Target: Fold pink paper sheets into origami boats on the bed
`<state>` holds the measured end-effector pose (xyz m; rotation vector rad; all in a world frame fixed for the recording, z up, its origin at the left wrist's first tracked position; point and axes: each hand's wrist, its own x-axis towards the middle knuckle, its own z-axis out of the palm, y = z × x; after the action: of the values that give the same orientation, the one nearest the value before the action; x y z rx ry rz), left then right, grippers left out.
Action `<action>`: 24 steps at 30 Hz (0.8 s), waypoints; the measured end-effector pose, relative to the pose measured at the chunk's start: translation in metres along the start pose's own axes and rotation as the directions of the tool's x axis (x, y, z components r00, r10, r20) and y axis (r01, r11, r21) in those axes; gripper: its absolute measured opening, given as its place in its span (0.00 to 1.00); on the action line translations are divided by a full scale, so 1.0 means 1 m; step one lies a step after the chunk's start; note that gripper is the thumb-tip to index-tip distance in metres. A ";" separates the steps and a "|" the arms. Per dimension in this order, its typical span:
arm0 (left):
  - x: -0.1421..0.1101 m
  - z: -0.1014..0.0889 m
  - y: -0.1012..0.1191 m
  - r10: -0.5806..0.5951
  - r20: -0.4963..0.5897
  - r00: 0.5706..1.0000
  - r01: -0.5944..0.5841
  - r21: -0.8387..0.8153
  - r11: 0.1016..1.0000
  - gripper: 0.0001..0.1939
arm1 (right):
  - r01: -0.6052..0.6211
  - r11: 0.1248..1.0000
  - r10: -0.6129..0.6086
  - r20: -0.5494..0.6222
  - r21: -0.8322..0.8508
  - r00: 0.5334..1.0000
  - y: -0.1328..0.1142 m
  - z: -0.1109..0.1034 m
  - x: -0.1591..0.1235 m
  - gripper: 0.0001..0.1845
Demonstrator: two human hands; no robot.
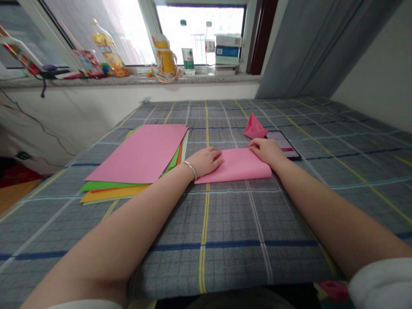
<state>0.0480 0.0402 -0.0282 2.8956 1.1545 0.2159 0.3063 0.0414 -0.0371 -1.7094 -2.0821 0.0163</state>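
Note:
A pink sheet of paper point(238, 165) lies folded over on the checked cloth in front of me, its right end rounded where the layers bend. My left hand point(206, 162) rests on its left part with the fingers stretched out flat, a silver bangle at the wrist. At the far right edge of the paper, my right hand point(264, 149) has its fingertips closed on the layers. Just beyond that hand stands a folded pink paper boat point(254, 127). A phone point(283, 143) with a lit screen lies beside the right hand, partly covered by it.
Left of my hands is a stack of coloured paper point(141, 154), pink on top, green and orange below. The checked tablecloth point(231, 223) covers the table. Bottles point(210, 47), a yellow cup point(165, 58) and boxes point(228, 50) stand on the windowsill. A grey curtain point(309, 47) hangs right.

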 end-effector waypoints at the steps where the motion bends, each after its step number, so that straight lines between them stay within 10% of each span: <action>1: -0.001 0.001 0.003 -0.018 0.002 1.000 0.018 0.009 1.000 0.23 | -0.002 1.000 0.002 0.000 -0.003 1.000 0.000 0.000 0.000 0.10; 24: -0.004 0.011 0.015 -0.015 0.143 0.990 0.007 0.061 0.998 0.28 | -0.028 1.000 0.028 0.002 0.000 1.000 0.000 0.001 0.000 0.09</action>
<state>0.0571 0.0266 -0.0386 2.8982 1.1722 -0.0277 0.3057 0.0420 -0.0378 -1.7394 -2.0596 0.0267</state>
